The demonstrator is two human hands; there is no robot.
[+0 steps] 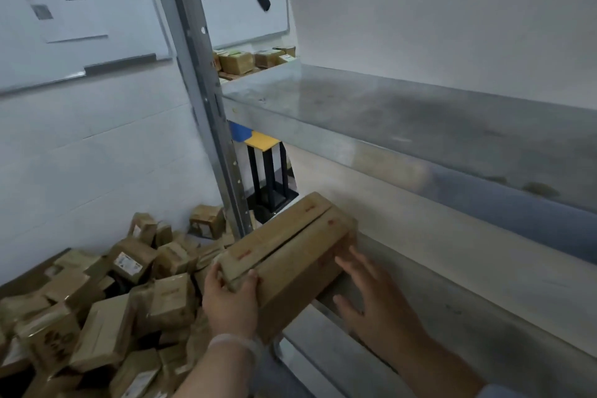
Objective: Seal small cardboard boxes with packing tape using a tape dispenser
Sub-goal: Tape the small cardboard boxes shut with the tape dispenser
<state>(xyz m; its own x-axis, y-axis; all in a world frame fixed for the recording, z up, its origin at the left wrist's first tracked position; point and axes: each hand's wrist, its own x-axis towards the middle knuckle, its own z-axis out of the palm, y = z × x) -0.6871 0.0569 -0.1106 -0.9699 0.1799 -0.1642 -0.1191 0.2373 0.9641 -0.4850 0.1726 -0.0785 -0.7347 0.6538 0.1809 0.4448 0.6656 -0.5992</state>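
We grip the box (290, 245) at its near corner with our left hand (231, 296). Right hand (374, 300), fingers spread, empty, beside its right face.

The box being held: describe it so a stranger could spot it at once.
Start at the grey metal shelving on the right. At the front edge of its lower shelf, the left hand grips a cardboard box. Unlike the small boxes piled to its left, it is long, with an open seam along its top.
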